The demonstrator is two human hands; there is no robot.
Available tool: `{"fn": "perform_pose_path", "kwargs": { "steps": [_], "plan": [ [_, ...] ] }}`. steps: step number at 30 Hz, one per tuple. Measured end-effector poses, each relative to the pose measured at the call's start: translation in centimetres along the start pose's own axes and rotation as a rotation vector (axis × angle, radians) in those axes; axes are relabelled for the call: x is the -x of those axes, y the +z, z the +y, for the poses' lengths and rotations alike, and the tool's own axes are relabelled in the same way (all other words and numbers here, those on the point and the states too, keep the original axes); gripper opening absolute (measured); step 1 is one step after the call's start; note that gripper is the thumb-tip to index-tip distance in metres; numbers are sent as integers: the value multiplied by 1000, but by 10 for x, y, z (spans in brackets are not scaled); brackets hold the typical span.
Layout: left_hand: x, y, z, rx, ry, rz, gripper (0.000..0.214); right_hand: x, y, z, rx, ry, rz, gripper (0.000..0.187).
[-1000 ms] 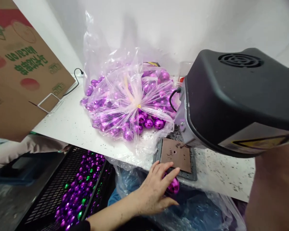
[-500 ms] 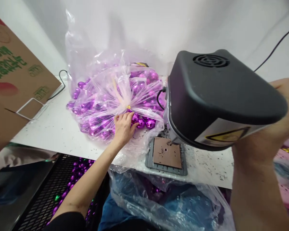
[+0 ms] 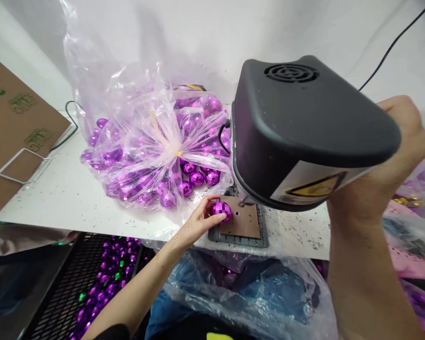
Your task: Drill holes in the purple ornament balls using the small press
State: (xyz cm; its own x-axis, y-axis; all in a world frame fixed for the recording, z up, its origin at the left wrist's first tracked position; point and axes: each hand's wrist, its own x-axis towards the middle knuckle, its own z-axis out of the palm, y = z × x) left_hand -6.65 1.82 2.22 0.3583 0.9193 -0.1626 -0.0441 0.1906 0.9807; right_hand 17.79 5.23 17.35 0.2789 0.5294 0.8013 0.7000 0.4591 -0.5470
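Between its thumb and fingers, my left hand (image 3: 202, 218) holds a shiny purple faceted ball (image 3: 221, 210). The ball is over the left part of a brown square plate (image 3: 246, 226) with a small hole, which lies on a dark grey base (image 3: 239, 241). My right hand (image 3: 396, 141) is at the back right of a black machine housing (image 3: 315, 127) with a round vent and a yellow warning label; its fingers are mostly hidden behind the housing. Behind my left hand, a clear plastic bag (image 3: 127, 174) full of purple balls lies gathered, several balls showing at its opening.
A cardboard box (image 3: 17, 127) stands at the left beside a white wire frame (image 3: 19, 165). Below the white table (image 3: 60, 198) is a black crate (image 3: 62, 283) with purple and green balls. Clear plastic (image 3: 269, 297) covers my lap. Dark specks litter the tabletop.
My left hand has moved from the bag's opening toward the right and nearer me, bringing one purple ball to the brown plate. My right hand stays at the machine. The view has shifted slightly.
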Motion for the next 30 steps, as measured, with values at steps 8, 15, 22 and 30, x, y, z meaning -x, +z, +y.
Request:
{"fn": "perform_pose_path", "kwargs": {
  "steps": [8, 15, 22, 30],
  "plan": [
    [-8, 10, 0, -446, 117, 22, 42, -4, 1, -8, 24, 21, 18, 36],
    [-16, 25, 0, -822, 278, 74, 41, -4, 2, -10, -52, 56, 9, 31],
    [-25, 49, -17, -888, 330, 268, 44, -3, 3, -9, -48, 101, 23, 28],
    [-28, 58, -25, -864, 362, 254, 39, -3, 2, -6, -30, 95, 19, 29]
  ]
}}
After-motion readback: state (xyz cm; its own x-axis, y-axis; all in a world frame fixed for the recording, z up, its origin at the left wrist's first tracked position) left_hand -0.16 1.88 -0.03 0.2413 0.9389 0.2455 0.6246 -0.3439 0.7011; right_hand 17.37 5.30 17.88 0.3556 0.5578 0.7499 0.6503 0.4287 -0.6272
